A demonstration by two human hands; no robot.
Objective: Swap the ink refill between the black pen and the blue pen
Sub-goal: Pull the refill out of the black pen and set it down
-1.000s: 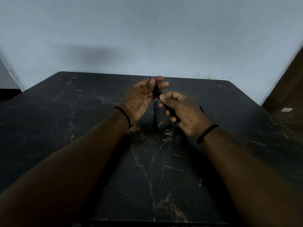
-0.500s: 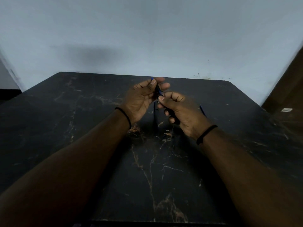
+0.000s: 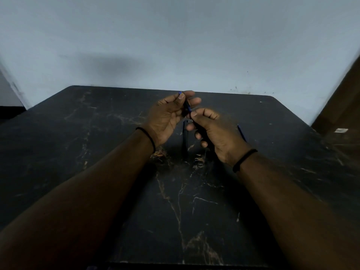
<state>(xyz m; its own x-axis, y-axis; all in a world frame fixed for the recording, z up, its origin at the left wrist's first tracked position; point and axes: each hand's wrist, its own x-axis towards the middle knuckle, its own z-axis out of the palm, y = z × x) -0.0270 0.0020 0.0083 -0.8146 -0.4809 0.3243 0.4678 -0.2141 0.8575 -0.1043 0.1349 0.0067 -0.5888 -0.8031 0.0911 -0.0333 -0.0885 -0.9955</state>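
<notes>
Both hands above the dark table [image 3: 97, 152]: left hand [image 3: 167, 115] pinches the blue refill [image 3: 187, 106], right hand [image 3: 216, 133] grips the pen barrel [image 3: 206, 139]; misaligned feeding may bend the refill.

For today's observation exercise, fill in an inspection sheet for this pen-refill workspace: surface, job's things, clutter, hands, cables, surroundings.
Surface: dark marbled table.
Job's things: blue refill held between both hands; dark pen barrel lying on the table under them; thin blue piece lying beyond the right wrist.
Clutter: nothing seen.
Hands: left hand pinches the refill's upper end; right hand grips its lower part.
Cables: nothing seen.
Surroundings: pale wall behind the table.
</notes>
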